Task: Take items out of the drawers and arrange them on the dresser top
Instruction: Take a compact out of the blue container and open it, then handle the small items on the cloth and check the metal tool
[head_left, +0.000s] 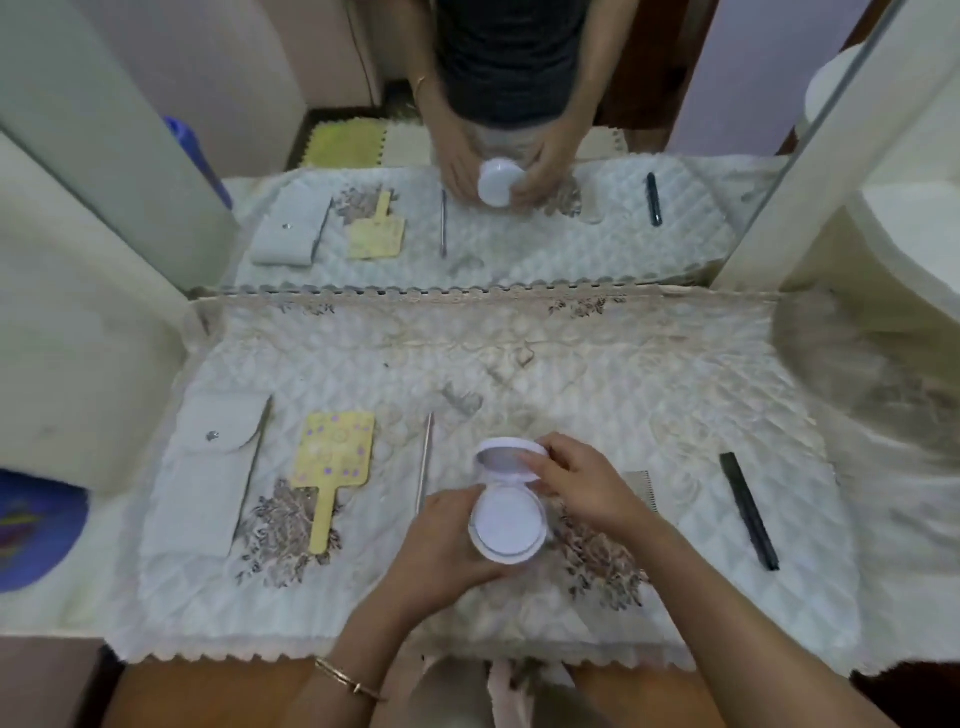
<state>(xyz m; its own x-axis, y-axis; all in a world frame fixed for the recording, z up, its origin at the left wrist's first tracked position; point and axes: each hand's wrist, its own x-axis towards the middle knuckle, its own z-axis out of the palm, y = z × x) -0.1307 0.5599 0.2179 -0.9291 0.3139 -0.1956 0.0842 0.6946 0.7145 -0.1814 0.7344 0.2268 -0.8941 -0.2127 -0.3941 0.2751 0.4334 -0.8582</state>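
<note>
Near the scalloped front edge of the quilted cloth (675, 613), the left hand (447, 545) grips the base of a round white compact (508, 525). The right hand (582, 483) pinches its opened lid (506, 457). On the left lie a thin metal stick (425, 462), a flat yellow paddle (332, 457) and a grey pouch (208, 467). On the right lies a black stick (748, 509). Behind them the cloth is free up to the mirror (519, 249).
</note>
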